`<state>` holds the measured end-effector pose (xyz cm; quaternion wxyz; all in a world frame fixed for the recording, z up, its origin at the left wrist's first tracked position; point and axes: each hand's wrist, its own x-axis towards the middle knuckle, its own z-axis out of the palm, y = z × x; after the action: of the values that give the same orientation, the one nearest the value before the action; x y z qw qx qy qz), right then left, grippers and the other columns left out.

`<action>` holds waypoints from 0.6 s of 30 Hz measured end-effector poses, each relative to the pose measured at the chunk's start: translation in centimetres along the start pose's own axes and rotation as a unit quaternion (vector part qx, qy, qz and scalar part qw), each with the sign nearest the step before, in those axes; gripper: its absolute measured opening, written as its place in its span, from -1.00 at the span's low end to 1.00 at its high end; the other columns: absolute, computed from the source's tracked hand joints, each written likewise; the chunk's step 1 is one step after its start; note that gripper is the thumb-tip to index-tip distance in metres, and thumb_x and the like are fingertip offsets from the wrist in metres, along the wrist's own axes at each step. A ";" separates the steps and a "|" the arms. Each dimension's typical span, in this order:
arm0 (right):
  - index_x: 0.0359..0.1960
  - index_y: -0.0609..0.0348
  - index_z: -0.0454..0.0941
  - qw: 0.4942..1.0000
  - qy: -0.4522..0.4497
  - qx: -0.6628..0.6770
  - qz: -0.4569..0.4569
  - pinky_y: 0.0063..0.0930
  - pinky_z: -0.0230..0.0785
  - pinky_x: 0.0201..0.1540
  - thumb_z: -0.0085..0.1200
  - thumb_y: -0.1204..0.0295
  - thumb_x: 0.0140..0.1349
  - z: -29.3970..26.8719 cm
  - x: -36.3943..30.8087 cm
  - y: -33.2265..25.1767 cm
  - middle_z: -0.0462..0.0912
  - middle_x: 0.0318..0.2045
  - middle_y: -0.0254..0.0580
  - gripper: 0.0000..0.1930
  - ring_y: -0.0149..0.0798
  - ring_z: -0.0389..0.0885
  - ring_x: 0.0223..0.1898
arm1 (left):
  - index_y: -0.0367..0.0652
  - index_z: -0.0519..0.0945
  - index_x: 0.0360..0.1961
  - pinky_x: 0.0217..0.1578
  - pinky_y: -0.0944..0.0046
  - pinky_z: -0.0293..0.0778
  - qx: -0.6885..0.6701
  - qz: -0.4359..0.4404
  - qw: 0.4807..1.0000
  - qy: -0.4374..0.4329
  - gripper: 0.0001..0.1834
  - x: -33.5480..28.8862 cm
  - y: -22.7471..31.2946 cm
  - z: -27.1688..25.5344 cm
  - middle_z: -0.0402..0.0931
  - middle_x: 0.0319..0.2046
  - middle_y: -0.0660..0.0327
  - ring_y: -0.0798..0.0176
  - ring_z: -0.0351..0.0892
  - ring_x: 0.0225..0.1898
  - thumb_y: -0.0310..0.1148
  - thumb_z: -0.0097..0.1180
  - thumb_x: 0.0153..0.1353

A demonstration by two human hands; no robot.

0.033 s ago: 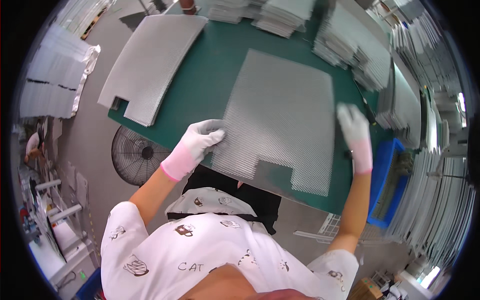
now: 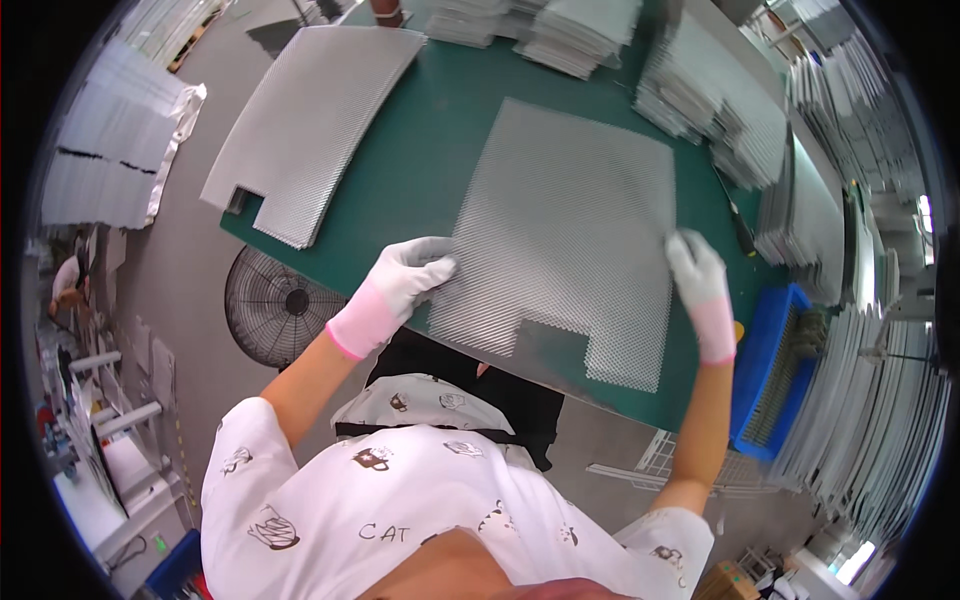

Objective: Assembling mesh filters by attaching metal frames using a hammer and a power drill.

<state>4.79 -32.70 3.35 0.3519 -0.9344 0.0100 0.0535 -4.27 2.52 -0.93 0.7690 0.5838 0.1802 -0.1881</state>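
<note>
Two gloved hands work at a green surface that runs from upper left to lower right. Grey concrete floor lies to its left, where a round fan stands just below the surface edge. Stacks of metal sheets crowd the far and right side of the surface, and more sheets fill racks along the right wall. A blue crate sits at the right end. A second pile of mesh lies at the left corner, overhanging the edge.

The mesh sheet lies flat in the middle of the surface: grey expanded metal, roughly square, with a rectangular notch cut from its near edge. The left hand holds its near left edge, fingers curled over the mesh. The right hand rests on the right edge, fingers together and bent onto the sheet.
</note>
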 end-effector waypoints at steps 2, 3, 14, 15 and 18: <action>0.04 0.53 0.41 0.985 -0.035 0.152 0.076 -0.51 0.35 -0.01 0.04 0.29 0.27 2.0 -2.6 0.2 0.61 -0.12 -0.02 -0.52 -0.29 0.55 -0.10 | -0.40 0.42 0.13 -0.20 0.45 0.44 0.023 -0.004 1.000 0.014 -0.51 -0.3 1.2 0.7 0.55 -0.12 0.16 0.46 0.48 -0.23 -0.36 0.16 0.22; 0.09 0.54 0.36 0.980 -0.021 0.188 0.067 -0.51 0.34 0.03 0.04 0.35 0.27 3.0 -3.5 -0.9 0.58 -0.07 0.01 -0.52 -0.29 0.53 -0.06 | -0.40 0.43 0.11 -0.14 0.43 0.43 0.080 0.024 0.996 0.014 -0.49 -0.3 1.3 0.2 0.56 -0.14 0.16 0.43 0.49 -0.21 -0.32 0.19 0.21; 0.23 0.45 0.27 0.953 0.145 0.237 -0.116 -0.52 0.27 0.13 0.02 0.49 0.20 2.7 -1.0 -11.0 0.48 0.09 -0.03 -0.46 -0.37 0.46 0.04 | -0.30 0.48 0.09 -0.35 0.46 0.48 0.088 0.211 0.973 0.025 -0.60 -1.5 7.3 -5.1 0.60 -0.32 0.23 0.47 0.55 -0.35 -0.28 0.00 0.32; 0.23 0.44 0.28 0.949 0.175 0.227 -0.134 -0.49 0.26 0.14 0.04 0.46 0.21 1.8 1.1 -12.2 0.51 0.05 -0.04 -0.45 -0.35 0.45 0.04 | -0.29 0.50 0.07 -0.36 0.41 0.50 0.106 0.268 0.956 0.053 -0.61 -1.2 9.1 -6.4 0.60 -0.31 0.20 0.44 0.56 -0.34 -0.28 0.01 0.31; 0.14 0.44 0.39 0.927 0.156 0.281 -0.193 -0.49 0.23 0.14 0.06 0.26 0.27 -1.0 9.2 -15.1 0.55 -0.02 -0.05 -0.48 -0.33 0.48 0.00 | -0.30 0.51 0.05 -0.09 0.26 0.47 0.423 0.391 0.766 0.287 -0.54 1.5 12.8 -15.0 0.58 -0.17 0.06 0.17 0.57 -0.13 -0.22 0.12 0.21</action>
<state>14.84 -21.86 13.05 0.5974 -0.7778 -0.1016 -0.1667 2.54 20.10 5.16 0.3639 0.8965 0.0506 0.2475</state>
